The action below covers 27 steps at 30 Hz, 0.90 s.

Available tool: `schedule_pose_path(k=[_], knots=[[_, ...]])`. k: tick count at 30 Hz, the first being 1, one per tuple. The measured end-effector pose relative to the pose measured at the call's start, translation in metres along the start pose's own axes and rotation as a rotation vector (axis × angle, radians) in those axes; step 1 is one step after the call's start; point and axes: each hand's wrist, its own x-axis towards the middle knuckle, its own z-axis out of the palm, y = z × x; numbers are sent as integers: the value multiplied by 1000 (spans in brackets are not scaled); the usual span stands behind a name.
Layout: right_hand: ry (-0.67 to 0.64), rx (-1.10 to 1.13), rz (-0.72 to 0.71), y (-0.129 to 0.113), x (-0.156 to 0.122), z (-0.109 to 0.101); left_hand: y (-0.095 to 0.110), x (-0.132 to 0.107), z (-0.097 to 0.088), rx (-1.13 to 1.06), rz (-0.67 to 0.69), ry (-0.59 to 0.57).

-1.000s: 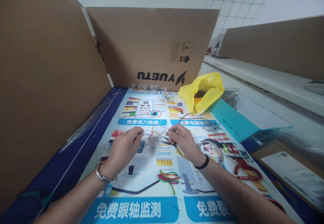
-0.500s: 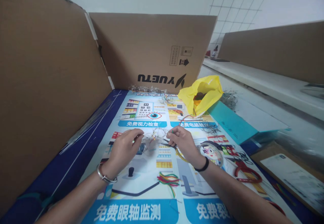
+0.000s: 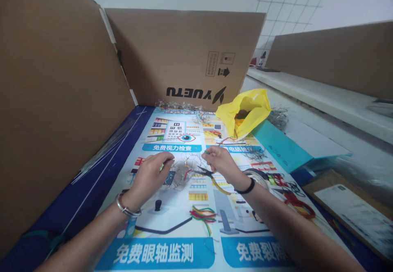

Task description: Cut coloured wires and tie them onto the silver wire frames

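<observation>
Head view: hands either side of tangled wire.

That one camera over there sits on the person's head, above and behind the left hand and right hand, near enough to catch both forearms; it faces forward and down, past the hands to the cardboard panel beyond them.

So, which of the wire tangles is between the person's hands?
The wire tangle with red and yellow bits, beside the yellow-handled pliers; the other tangles lie farther back, near the cardboard panel or yellow bag.
</observation>
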Motion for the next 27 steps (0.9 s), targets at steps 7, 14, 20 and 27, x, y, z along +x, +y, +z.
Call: schedule_pose_path(k=[7, 14, 20, 27], knots=[[-3, -34, -14, 0, 11, 1, -5, 1, 1, -3, -27, -7], [46, -94, -63, 7, -8, -7, -4, -2, 1, -38, -36, -11], [-12, -390, -107, 12, -35, -11, -2, -3, 0, -46, -40, -20], [-20, -530, -55, 19, -38, -4, -1, -3, -1, -27, -23, -5]])
